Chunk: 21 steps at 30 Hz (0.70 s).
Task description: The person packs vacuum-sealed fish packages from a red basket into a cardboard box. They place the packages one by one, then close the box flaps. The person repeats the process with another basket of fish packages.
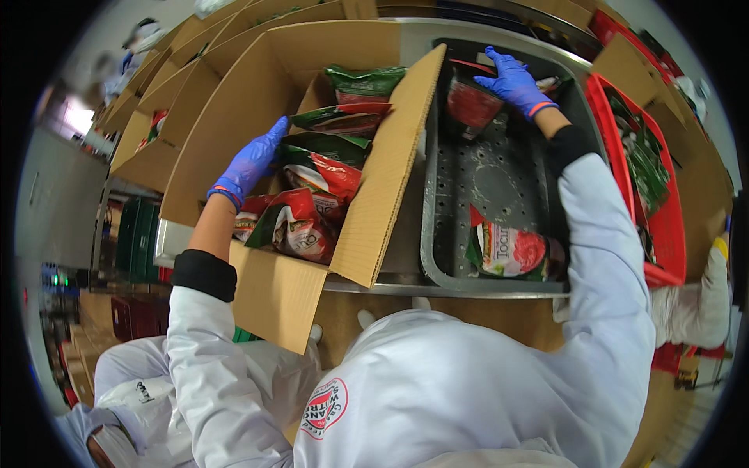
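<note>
My left hand [250, 160], in a blue glove, has its fingers extended at the edge of the packets inside an open cardboard box [404, 140]. The box holds several green and red plastic packets [304, 226], standing in a row. My right hand [511, 82], also gloved, spreads its fingers over a dark red packet [472, 101] at the far end of a black perforated tray [491, 175], touching it; any grip under the hand is hidden. A red and green packet [511, 249] lies at the tray's near end.
More open cardboard boxes [172, 78] stand at the back left. A red crate [663, 234] with packets is at the right, on or by the steel table [367, 288]. Green crates [136, 242] are at the left. Co-workers [133, 366] in white stand nearby on both sides.
</note>
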Each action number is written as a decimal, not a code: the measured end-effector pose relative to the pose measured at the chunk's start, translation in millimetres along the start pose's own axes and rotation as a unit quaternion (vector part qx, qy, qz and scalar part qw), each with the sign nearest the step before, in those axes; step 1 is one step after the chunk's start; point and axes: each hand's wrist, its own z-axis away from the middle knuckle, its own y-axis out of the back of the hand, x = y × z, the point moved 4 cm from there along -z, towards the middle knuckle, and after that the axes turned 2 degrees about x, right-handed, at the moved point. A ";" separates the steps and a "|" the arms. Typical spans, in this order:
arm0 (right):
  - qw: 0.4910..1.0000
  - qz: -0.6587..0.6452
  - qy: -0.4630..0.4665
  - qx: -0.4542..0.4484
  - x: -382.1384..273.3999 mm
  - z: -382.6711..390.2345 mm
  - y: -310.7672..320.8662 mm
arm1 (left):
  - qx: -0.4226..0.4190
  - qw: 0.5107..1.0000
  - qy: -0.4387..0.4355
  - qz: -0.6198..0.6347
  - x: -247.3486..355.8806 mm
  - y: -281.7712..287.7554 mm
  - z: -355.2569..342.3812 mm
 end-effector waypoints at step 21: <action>0.787 -0.597 -0.154 0.009 -133.1 -9.3 240.6 | 0.221 0.936 -0.250 0.117 -93.0 77.2 156.6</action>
